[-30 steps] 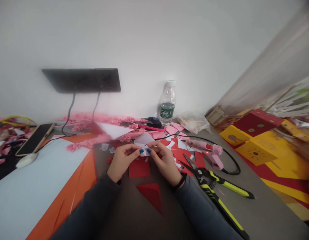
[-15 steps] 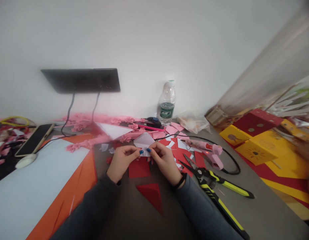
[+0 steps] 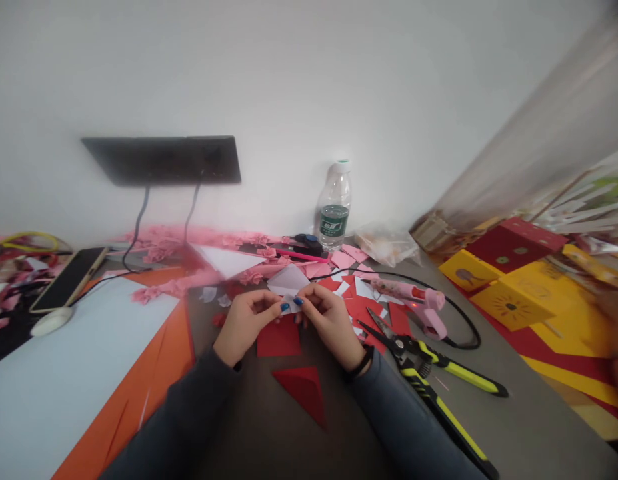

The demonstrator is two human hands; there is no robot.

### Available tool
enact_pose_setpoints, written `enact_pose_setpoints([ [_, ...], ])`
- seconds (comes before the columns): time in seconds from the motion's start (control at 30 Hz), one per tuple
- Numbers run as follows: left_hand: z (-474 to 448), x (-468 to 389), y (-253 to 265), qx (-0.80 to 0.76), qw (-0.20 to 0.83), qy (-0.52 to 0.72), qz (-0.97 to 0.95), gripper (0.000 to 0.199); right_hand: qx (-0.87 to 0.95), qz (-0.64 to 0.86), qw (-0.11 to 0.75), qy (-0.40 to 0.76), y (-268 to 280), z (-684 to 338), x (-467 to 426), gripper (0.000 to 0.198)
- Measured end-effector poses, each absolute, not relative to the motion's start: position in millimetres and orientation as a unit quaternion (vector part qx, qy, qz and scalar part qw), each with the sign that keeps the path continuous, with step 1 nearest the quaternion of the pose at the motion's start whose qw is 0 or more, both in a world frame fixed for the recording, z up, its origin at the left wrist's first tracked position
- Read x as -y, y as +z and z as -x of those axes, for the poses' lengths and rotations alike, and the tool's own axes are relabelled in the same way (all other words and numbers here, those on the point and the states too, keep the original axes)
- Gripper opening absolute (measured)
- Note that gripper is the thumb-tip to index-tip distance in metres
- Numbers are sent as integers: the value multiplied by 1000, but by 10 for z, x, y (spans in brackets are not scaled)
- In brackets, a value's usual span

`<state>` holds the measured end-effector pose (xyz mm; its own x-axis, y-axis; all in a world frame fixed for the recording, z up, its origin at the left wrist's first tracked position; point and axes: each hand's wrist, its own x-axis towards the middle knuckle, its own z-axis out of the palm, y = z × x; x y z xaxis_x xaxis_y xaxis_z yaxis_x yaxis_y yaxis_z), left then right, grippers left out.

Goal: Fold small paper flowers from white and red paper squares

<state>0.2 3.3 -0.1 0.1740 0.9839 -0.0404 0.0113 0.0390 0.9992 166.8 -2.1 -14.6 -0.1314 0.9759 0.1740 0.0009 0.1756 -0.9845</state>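
Observation:
Both my hands pinch a small piece of white paper [image 3: 291,305] over the table. My left hand [image 3: 247,325] is closed on its left side, thumb and index finger together. On its right side, my right hand [image 3: 329,325] grips it the same way. The fingers partly hide the paper. A red paper square [image 3: 279,340] lies just beneath my hands, and a folded red paper triangle [image 3: 303,392] is nearer to me. Behind my fingers rests a creased white paper sheet [image 3: 287,279].
To the right lie black-and-yellow pliers [image 3: 413,360], a pink glue gun [image 3: 429,310] with its cable, and red and white scraps. A water bottle [image 3: 333,210] stands by the wall. White sheets [image 3: 63,373], a phone [image 3: 69,280] and pink paper flowers [image 3: 163,287] fill the left. Yellow boxes [image 3: 513,300] stand far right.
The white paper between my fingertips looks more bent or curled up than before. My hands have barely moved.

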Motion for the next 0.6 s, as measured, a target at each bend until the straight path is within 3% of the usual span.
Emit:
enact_pose_setpoints([
  [0.6,-9,-17,-42,-443,560,411,-567,21,575,413,502,497,-120,-1675,3,35],
])
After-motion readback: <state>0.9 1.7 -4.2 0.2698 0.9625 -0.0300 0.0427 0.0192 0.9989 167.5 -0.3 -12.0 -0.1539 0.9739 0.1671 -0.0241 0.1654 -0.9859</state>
